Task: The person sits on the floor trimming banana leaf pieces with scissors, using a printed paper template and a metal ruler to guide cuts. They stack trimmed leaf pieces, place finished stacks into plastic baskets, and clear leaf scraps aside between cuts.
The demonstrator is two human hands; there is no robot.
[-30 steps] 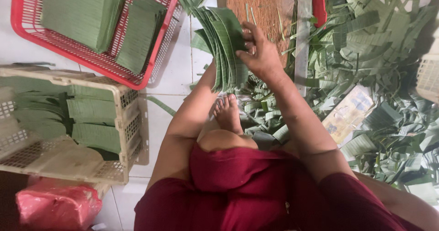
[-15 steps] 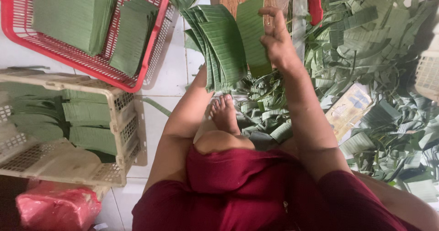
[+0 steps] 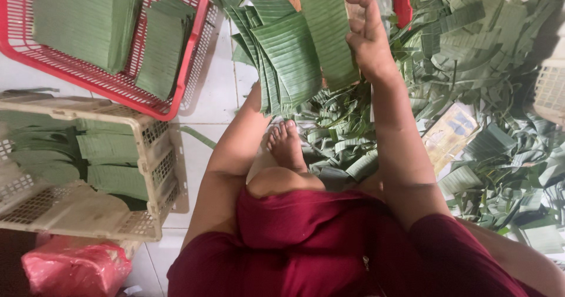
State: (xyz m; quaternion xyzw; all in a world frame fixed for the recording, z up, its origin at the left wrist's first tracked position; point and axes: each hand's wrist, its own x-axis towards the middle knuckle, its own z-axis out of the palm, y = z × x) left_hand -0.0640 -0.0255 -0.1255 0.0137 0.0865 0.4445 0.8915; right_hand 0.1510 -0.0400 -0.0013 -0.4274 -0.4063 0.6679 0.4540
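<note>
Green, ribbed banana-leaf pieces cut into rectangles point(image 3: 294, 50) fan out at the upper middle of the frame, where the right hand point(image 3: 369, 41) grasps their right edge, its fingers raised above one leaf piece. The left hand is hidden behind the fan, so I cannot tell how it grips. A red plastic basket of stacked leaf sheets point(image 3: 182, 79) sits upper left, a cream plastic crate point(image 3: 150, 156) at left, and leaf trimmings point(image 3: 494, 97) cover the floor at right.
</note>
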